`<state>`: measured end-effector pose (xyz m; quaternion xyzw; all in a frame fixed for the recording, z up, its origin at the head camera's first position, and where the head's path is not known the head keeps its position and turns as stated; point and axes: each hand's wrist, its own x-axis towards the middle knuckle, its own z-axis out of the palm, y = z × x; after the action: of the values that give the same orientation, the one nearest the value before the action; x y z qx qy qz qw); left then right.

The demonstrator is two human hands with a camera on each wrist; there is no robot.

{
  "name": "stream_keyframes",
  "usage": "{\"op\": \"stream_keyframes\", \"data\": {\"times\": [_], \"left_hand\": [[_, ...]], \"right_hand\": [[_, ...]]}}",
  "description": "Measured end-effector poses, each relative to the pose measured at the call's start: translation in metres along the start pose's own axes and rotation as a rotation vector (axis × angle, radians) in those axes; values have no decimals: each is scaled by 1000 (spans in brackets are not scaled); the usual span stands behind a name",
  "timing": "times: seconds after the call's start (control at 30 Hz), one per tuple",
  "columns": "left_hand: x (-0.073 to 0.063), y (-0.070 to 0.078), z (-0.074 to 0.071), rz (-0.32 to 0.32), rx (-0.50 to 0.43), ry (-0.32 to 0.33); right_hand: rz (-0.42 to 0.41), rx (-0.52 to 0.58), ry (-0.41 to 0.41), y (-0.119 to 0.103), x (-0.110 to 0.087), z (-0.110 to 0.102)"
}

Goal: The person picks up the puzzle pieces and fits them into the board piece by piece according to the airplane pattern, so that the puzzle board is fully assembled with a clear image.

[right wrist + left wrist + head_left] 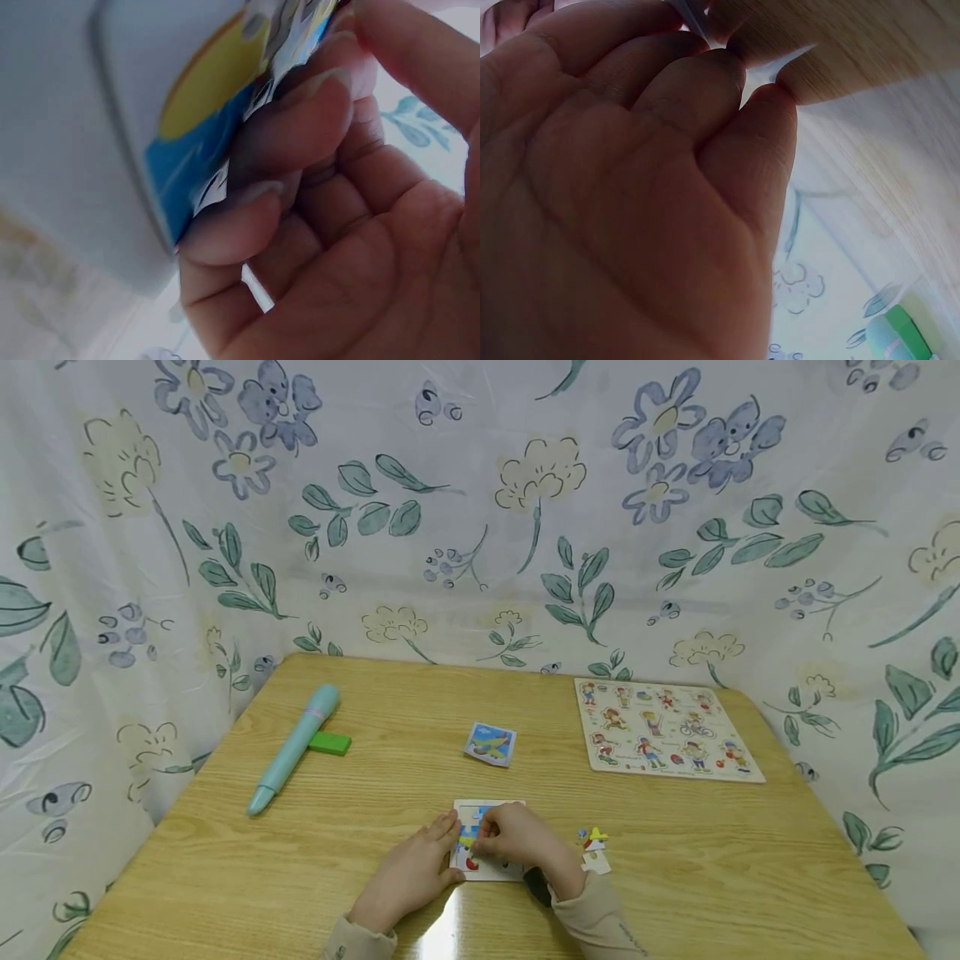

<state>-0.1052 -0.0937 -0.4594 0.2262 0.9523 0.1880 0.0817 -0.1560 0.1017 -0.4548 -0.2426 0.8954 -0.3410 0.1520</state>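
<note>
Small puzzle board (495, 875) lies flat on the wooden surface (712, 877), approx. midway btwn its left & right edges, well away from the back edge. White border, coloured pic inside; upper-left part of the pic area looks pale, w/ blue, yellow & red bits nearby.

L hand (416, 870) rests at the board's left edge, fingers straight & close together, thumb at the lower-left corner; steadies the border w/o gripping anything. R hand (525, 839) is over the board, fingers curled, tips down on the pic, thumb close to them in the head view; can't tell if a pc. is pinched there, fingers hide it. Both cuffs are beige; a dark item (537, 887) sits at the R wrist.

Loose puzzle pcs. (596, 860) lie just right of the board, bunched, one pale, one w/ yellow & red.

Pic card w/ a plane (491, 744) lies behind the board, apart from it, twd the back edge. Bigger board w/ printed figures (632, 727) is nr the back-right corner. Teal pen-shaped item (292, 752) lies slantwise nr the left edge, green block (333, 744) right up against its right side. Floral cloth (465, 568) hangs behind the back edge.
</note>
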Motion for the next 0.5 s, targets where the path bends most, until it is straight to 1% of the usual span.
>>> {"op": "stream_keyframes", "data": {"times": [0.27, 0.5], "left_hand": [[0, 1, 0, 2, -4, 17], [1, 2, 0, 1, -4, 36]], "right_hand": [[14, -42, 32, -4, 2, 6], [45, -47, 32, -7, 4, 7]]}}
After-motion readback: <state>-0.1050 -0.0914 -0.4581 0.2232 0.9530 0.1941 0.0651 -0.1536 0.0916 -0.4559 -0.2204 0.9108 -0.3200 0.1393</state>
